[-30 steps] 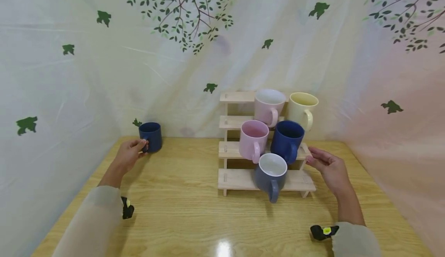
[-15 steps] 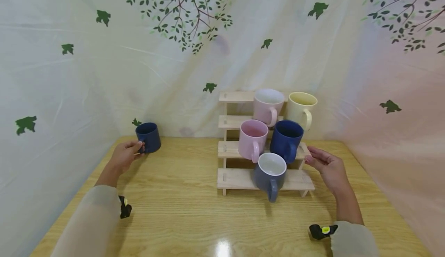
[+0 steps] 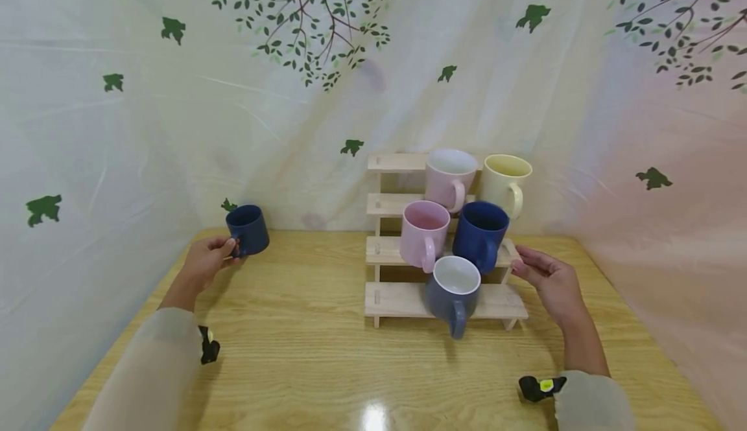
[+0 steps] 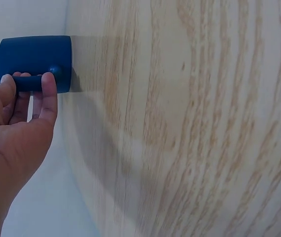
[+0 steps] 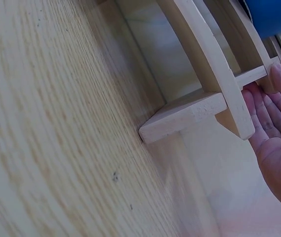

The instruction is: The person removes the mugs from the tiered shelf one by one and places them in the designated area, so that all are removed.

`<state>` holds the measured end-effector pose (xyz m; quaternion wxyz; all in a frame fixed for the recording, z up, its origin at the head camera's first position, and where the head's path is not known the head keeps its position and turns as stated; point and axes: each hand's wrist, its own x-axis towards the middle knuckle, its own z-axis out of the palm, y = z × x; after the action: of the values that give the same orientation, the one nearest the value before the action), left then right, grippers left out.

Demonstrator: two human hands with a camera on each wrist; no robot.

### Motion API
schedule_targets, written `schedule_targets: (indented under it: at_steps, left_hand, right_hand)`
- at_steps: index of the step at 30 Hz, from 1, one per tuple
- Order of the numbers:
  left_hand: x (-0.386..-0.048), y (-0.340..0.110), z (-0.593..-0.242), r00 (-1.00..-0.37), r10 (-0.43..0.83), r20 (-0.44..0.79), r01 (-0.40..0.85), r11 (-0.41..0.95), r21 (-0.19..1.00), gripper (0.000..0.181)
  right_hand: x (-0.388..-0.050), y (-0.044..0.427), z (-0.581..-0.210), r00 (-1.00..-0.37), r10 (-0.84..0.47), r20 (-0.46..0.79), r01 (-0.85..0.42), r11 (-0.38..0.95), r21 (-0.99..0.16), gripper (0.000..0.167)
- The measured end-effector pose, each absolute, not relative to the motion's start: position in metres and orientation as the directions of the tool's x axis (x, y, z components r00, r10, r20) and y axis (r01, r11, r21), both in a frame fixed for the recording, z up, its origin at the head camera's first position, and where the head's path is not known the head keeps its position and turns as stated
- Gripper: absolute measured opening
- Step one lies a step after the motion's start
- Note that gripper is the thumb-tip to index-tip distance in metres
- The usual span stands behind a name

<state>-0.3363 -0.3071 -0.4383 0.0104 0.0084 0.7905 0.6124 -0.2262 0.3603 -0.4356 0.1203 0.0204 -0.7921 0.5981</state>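
A plain dark blue mug (image 3: pixel 248 231), mouth up and leaning slightly left, is at the far left of the desk (image 3: pixel 292 353), its handle on the near left side; whether its base touches is unclear. Well apart to its right, a pale wooden stand (image 3: pixel 398 299) stands upright, four tiers stepping up backward.

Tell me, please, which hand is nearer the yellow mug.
Right. The right hand, gripping the rack, is below and to the right of the yellow mug; the left hand is far to its left, holding a blue mug.
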Motion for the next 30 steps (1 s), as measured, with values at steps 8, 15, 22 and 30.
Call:
schedule_targets:
  at_steps: [8, 15, 22, 30]
  left_hand:
    - [-0.339, -0.302, -0.434, -1.0, 0.011, -0.006, -0.002, 0.268, 0.963, 0.045]
    - [-0.341, -0.305, -0.436, -0.999, 0.03, -0.028, -0.019, 0.265, 0.964, 0.046]
    - [-0.337, -0.302, -0.424, -1.0, -0.023, 0.011, 0.002, 0.379, 0.925, 0.047]
    - [-0.335, -0.288, -0.393, -0.967, -0.208, 0.144, 0.012, 0.533, 0.846, 0.036]
  right_hand:
    - [-0.228, 0.361, -0.437, -0.97, 0.115, 0.216, -0.179, 0.269, -0.946, 0.057]
    - [-0.229, 0.362, -0.437, -0.971, 0.119, 0.205, -0.163, 0.295, -0.941, 0.059]
    - [-0.228, 0.362, -0.435, -0.972, 0.118, 0.202, -0.154, 0.328, -0.932, 0.06]
    - [-0.226, 0.361, -0.435, -0.972, 0.117, 0.202, -0.155, 0.325, -0.933, 0.061]
